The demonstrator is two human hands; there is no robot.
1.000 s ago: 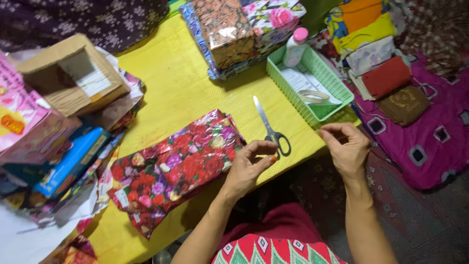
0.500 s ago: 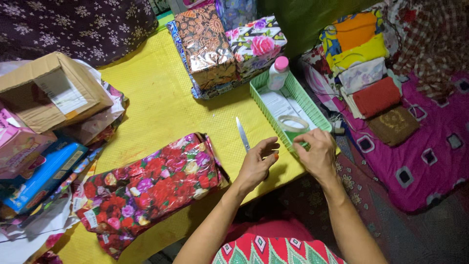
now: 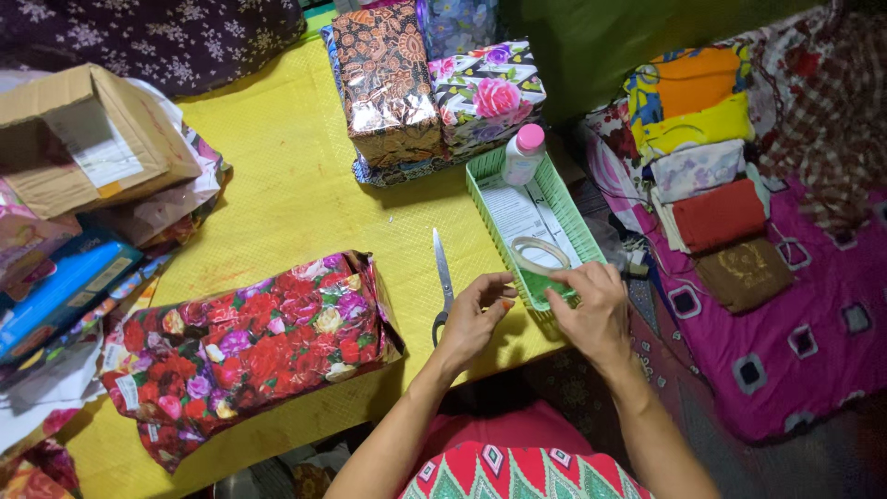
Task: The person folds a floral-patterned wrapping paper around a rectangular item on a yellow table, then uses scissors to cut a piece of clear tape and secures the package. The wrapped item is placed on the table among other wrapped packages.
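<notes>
Tape roll (image 3: 539,254) lies in the green basket (image 3: 580,231) at the yellow table's (image 3: 296,203) right edge. Right hand (image 3: 591,310) curls at the basket's near end, fingers pinched on something unclear. Left hand (image 3: 476,319) hovers half-curled, holding nothing, by the scissors (image 3: 442,282). Left of them lies a rose-print package (image 3: 249,346); 2 wrapped boxes (image 3: 434,83) stand behind.

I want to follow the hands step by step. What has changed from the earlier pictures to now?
The right hand moved from open air to the near end of the green basket, by the tape roll. The left hand came over the scissors handles. Whether either grips anything is unclear. The floral-wrapped parcel and scissors lie unmoved.
</notes>
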